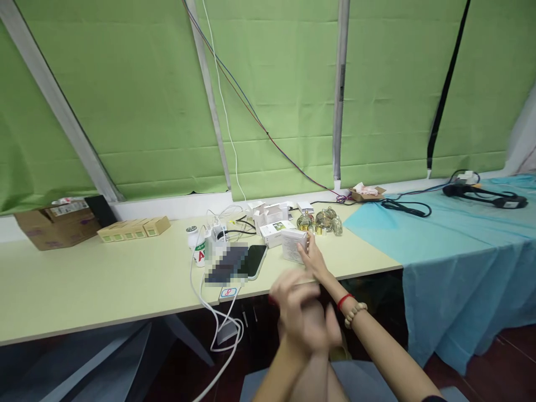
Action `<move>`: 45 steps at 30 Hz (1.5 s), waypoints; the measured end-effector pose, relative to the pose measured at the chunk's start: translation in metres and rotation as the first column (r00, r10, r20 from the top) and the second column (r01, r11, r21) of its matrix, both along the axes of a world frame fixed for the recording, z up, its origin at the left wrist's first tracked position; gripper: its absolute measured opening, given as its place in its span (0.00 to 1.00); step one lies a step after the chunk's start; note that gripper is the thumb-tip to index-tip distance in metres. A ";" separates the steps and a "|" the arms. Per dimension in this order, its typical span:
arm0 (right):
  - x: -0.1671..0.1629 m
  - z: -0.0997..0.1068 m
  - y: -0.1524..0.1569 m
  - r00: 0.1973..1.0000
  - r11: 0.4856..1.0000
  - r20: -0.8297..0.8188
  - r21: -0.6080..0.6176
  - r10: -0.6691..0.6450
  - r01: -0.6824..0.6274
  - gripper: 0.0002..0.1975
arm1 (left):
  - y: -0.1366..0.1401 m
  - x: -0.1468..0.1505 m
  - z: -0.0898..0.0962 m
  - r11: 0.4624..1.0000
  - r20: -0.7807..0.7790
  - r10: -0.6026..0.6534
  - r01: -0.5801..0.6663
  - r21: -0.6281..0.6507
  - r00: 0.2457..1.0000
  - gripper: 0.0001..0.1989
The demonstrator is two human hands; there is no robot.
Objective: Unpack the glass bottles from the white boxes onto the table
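Note:
My right hand (pixel 313 255) grips a small white box (pixel 292 247) with fine print by its right side, at the table's front edge. Nearer to me, my left hand (pixel 299 312) is raised over my lap and smeared by motion. Its fingers are loosely bent, the thumb stands apart, and nothing shows in it. Just behind the held box lies another white box (pixel 274 233) with a picture on it. Several round glass bottles with gold parts (pixel 321 221) stand close behind my right hand.
Left of the held box, a phone (pixel 253 262) lies near a white bottle (pixel 199 252) and tangled white cables (pixel 209 304) that hang over the edge. Small tan boxes (pixel 134 229) and a cardboard carton (pixel 58 226) stand farther left. Blue cloth (pixel 452 268) covers the table at right.

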State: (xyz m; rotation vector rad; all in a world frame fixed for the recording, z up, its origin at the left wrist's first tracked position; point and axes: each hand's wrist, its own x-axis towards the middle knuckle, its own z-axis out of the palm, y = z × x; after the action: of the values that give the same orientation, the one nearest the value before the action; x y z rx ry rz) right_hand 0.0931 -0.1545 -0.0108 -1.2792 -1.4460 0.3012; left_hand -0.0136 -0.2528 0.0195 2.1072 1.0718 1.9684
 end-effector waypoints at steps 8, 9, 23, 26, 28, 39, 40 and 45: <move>0.000 -0.003 0.005 0.983 0.935 -0.057 0.303 -0.174 0.183 0.19 | 0.113 0.011 -0.019 0.998 -0.050 0.062 -0.063 -0.026 0.997 0.31; 0.000 -0.003 0.005 0.982 0.936 -0.043 0.298 -0.183 0.188 0.19 | 0.120 0.011 -0.022 0.998 -0.074 0.036 -0.040 -0.057 0.997 0.35; 0.000 -0.003 0.005 0.989 0.971 -0.001 0.187 -0.150 0.147 0.17 | 0.108 0.006 -0.017 0.928 -0.092 -0.057 0.019 -0.371 0.994 0.37; -0.001 -0.003 0.005 0.982 0.962 0.070 0.224 -0.173 0.154 0.15 | 0.112 0.007 -0.020 0.922 -0.065 -0.038 0.010 -0.387 0.997 0.34; -0.002 -0.003 0.003 0.974 0.961 0.124 0.226 -0.191 0.159 0.16 | 0.114 0.006 -0.021 0.928 -0.067 -0.036 0.009 -0.372 0.997 0.32; -0.003 0.001 -0.003 0.936 0.971 0.294 0.193 -0.195 0.142 0.20 | 0.117 0.003 -0.023 0.953 -0.083 -0.095 0.066 -0.297 0.992 0.26; -0.003 0.000 -0.003 0.935 0.969 0.293 0.202 -0.200 0.143 0.20 | 0.117 0.003 -0.023 0.956 -0.087 -0.089 0.061 -0.288 0.992 0.26; -0.001 0.001 -0.005 0.927 0.953 0.294 0.261 -0.232 0.155 0.21 | 0.115 0.004 -0.024 0.970 -0.125 -0.066 0.035 -0.241 0.990 0.23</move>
State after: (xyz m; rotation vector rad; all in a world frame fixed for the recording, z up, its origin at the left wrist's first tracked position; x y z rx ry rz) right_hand 0.0920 -0.1592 -0.0103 -1.3054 -1.5573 -0.2188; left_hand -0.0094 -0.1374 -0.0041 2.1345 1.1957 1.6043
